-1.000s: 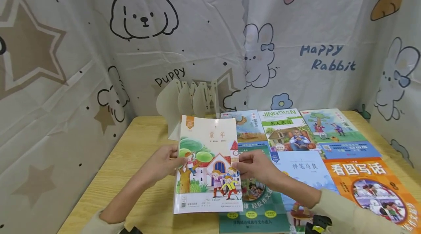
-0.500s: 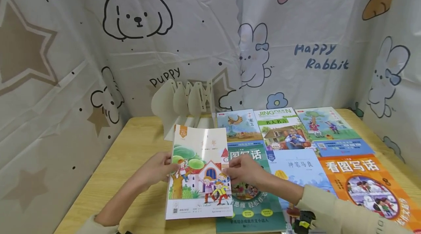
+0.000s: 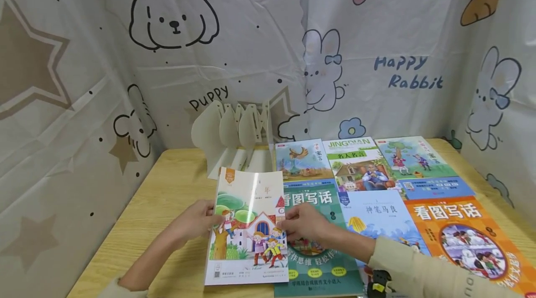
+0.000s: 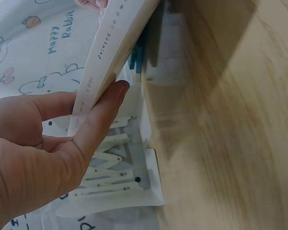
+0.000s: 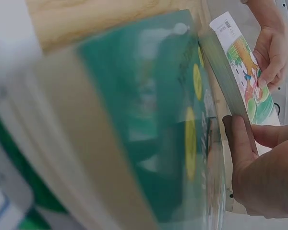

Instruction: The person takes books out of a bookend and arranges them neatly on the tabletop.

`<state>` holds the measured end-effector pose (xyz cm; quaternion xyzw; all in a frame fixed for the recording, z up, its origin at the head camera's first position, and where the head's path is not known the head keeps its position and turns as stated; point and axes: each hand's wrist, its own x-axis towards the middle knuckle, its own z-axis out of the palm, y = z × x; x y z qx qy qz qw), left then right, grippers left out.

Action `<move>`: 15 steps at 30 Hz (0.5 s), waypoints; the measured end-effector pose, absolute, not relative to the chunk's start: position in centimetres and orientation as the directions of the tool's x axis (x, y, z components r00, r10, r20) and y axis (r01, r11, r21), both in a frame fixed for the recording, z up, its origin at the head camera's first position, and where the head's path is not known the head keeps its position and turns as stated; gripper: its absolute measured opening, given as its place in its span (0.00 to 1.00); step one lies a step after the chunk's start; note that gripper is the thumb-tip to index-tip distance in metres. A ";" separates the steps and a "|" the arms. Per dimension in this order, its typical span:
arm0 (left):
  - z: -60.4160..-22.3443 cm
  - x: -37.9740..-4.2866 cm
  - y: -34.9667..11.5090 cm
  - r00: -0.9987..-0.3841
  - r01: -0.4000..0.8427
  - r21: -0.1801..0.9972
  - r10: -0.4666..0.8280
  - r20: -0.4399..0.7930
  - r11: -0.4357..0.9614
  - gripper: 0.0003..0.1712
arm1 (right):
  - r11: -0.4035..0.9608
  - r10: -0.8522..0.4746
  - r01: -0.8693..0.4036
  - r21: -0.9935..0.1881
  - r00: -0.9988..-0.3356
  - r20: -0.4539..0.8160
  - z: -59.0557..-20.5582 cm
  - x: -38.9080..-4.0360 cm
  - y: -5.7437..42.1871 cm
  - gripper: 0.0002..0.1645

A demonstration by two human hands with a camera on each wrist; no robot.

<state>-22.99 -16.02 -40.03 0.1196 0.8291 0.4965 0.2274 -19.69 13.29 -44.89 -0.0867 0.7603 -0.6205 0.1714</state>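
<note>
A paperback book (image 3: 247, 242) with a cartoon cover of children, a tree and a house is held tilted up above the table. My left hand (image 3: 192, 221) grips its left side. In the left wrist view, thumb and fingers of that hand (image 4: 43, 153) lie on both faces at the white spine (image 4: 103, 52). My right hand (image 3: 307, 224) pinches the opposite edge. The right wrist view shows this hand (image 5: 269, 165) with its thumb on the cover and fingers behind the book (image 5: 242, 72). The book overlaps a green book (image 3: 320, 281) lying beneath it.
A cream folding bookend (image 3: 228, 128) stands behind the held book. Rows of books cover the right side of the table, among them a blue one (image 3: 378, 209) and an orange one (image 3: 460, 214). Wood tabletop (image 3: 142, 200) shows at left. A printed curtain (image 3: 251, 65) encloses the back.
The held book and both hands have come down and slightly left, toward the table's near side. More of the green book shows now. The head view has shifted a little. Both hands keep their grip.
</note>
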 end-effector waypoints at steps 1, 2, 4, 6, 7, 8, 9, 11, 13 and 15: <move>-40.2 -23.0 -16.1 -0.867 -0.031 0.878 0.425 -0.261 0.477 0.17 | 0.222 -0.347 0.083 -0.971 -0.924 -0.159 -44.9 -19.7 13.2 0.17; -40.3 -23.1 -16.2 -0.866 -0.034 0.878 0.425 -0.264 0.478 0.18 | 0.226 -0.348 0.089 -0.970 -0.923 -0.166 -45.0 -19.7 13.1 0.18; -40.6 -23.2 -16.4 -0.863 -0.036 0.876 0.427 -0.270 0.481 0.19 | 0.244 -0.346 0.099 -0.965 -0.920 -0.182 -45.0 -19.7 13.0 0.20; -40.9 -23.2 -16.5 -0.860 -0.039 0.875 0.430 -0.275 0.482 0.19 | 0.260 -0.341 0.110 -0.959 -0.919 -0.198 -45.0 -19.8 12.8 0.19; -41.0 -23.2 -16.6 -0.858 -0.041 0.875 0.432 -0.279 0.483 0.18 | 0.273 -0.338 0.116 -0.955 -0.918 -0.208 -45.0 -19.8 12.8 0.20; -41.2 -23.2 -16.7 -0.856 -0.044 0.873 0.433 -0.284 0.486 0.18 | 0.276 -0.337 0.122 -0.953 -0.917 -0.215 -45.0 -19.8 12.7 0.19; -41.3 -23.1 -16.7 -0.854 -0.049 0.870 0.431 -0.292 0.491 0.17 | 0.280 -0.336 0.125 -0.952 -0.916 -0.219 -45.0 -19.8 12.6 0.19; -41.4 -23.0 -16.9 -0.851 -0.062 0.864 0.426 -0.307 0.499 0.16 | 0.292 -0.336 0.126 -0.948 -0.915 -0.225 -45.0 -19.9 12.5 0.18; -41.5 -23.0 -17.0 -0.849 -0.069 0.863 0.425 -0.314 0.501 0.16 | 0.303 -0.333 0.125 -0.945 -0.915 -0.227 -45.1 -19.9 12.4 0.17; -41.6 -22.9 -17.1 -0.848 -0.076 0.864 0.423 -0.319 0.498 0.16 | 0.316 -0.330 0.120 -0.941 -0.916 -0.227 -45.1 -19.9 12.3 0.19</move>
